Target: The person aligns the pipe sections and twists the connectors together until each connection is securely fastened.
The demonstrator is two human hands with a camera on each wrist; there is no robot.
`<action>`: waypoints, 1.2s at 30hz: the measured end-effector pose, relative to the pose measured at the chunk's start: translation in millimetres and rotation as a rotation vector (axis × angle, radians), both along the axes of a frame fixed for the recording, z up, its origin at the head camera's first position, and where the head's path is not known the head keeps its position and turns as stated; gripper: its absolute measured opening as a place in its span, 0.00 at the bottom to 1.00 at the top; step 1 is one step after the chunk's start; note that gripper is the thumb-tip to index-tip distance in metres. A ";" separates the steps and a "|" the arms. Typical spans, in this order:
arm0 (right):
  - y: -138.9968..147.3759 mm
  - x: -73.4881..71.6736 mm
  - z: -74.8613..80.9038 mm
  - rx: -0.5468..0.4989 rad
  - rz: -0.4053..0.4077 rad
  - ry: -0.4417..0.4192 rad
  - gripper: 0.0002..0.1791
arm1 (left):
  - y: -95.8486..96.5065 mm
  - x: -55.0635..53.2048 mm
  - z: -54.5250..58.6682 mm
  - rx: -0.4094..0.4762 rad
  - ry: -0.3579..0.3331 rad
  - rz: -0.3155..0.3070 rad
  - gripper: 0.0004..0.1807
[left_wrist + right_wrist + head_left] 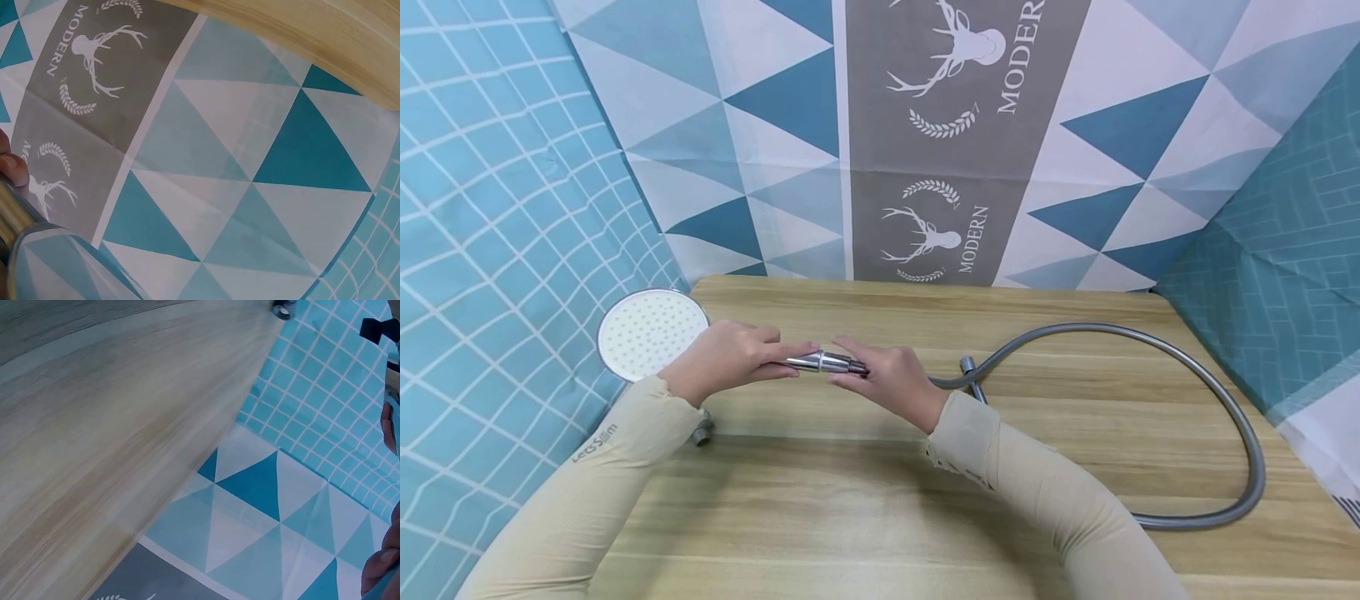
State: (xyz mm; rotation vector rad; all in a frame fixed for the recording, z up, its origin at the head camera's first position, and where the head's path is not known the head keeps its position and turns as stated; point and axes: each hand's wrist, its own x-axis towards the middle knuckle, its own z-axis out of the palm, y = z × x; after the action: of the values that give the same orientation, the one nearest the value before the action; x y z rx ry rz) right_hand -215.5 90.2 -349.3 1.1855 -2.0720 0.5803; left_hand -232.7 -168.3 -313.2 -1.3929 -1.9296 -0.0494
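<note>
A round white-faced shower head (pixel 652 333) stands off to the left in the head view, its nozzle face showing. My left hand (pixel 733 358) grips its chrome handle (pixel 805 361), fingers pointing right along it. Facing it, my right hand (pixel 887 375) holds the end of a grey metal shower hose (pixel 1247 442) where it meets the handle's lower end. The join is partly hidden by the right fingers. The left wrist view catches the shiny back of the shower head (pixel 56 265) and a fingertip (pixel 14 167). At the right wrist view's edge, fingers (pixel 381 569) are partly visible.
The hose loops widely over the wooden table (pixel 850 517) to the right. A small chrome fitting (pixel 973 379) lies by the hose behind the right wrist. Another metal piece (pixel 702 431) sits below the left forearm. Patterned sheets (pixel 790 125) stand behind and at both sides.
</note>
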 end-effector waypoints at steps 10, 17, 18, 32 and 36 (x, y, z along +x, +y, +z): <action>-3.6 -1.3 -4.7 -0.008 0.007 0.112 0.18 | -0.1 1.6 -0.3 0.010 0.009 -0.010 0.24; -3.2 -0.7 -5.8 -0.018 0.028 0.065 0.18 | -1.4 2.2 -5.3 0.020 0.005 -0.015 0.24; -3.2 -0.6 -5.7 -0.014 0.030 0.058 0.18 | -1.6 2.4 -5.5 0.019 0.005 -0.014 0.24; -2.8 -0.2 -1.6 0.024 0.024 0.037 0.20 | -2.0 2.9 -5.0 0.015 -0.007 -0.010 0.24; -3.9 -0.7 -2.9 0.005 0.027 0.011 0.20 | -2.8 0.5 -4.6 0.010 -0.034 -0.003 0.24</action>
State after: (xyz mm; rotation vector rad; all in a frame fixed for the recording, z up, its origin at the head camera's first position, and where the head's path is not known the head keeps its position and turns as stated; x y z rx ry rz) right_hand -216.2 86.3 -352.1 1.2182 -2.0527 0.5803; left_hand -232.3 -171.1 -317.8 -1.3967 -1.9521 -0.0851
